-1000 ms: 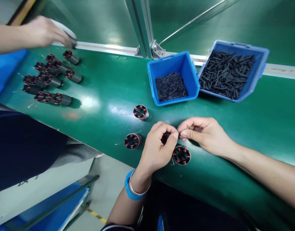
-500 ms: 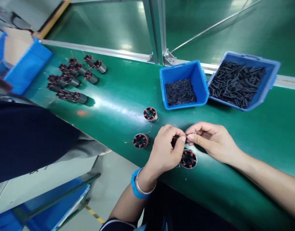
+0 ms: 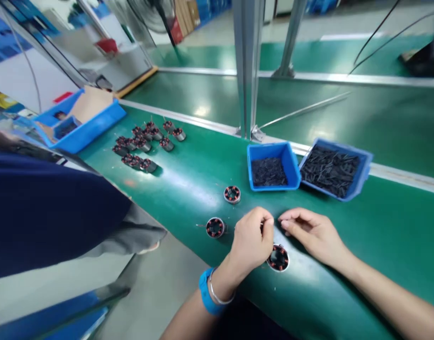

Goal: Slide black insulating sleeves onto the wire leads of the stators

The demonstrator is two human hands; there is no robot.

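My left hand [image 3: 252,238], with a blue band and a bangle at the wrist, is closed in a pinch over a wound metal ring mostly hidden behind it; what its fingertips grip is too small to name. My right hand [image 3: 314,236] is just to its right, thumb and forefinger pressed together, with a small gap between the hands. A stator ring with copper windings [image 3: 278,258] stands just below my left fingers. Two more rings stand to the left, one nearer the edge [image 3: 216,227] and one farther back [image 3: 232,194].
A blue bin of small black tubes [image 3: 269,171] and another of larger ones [image 3: 332,170] stand behind my hands. Several stators [image 3: 143,143] cluster at the left, near a blue crate [image 3: 92,132]. A person's dark sleeve [image 3: 54,212] is at left.
The view has tilted up, showing more of the background. My hands were touching at the fingertips and have come slightly apart.
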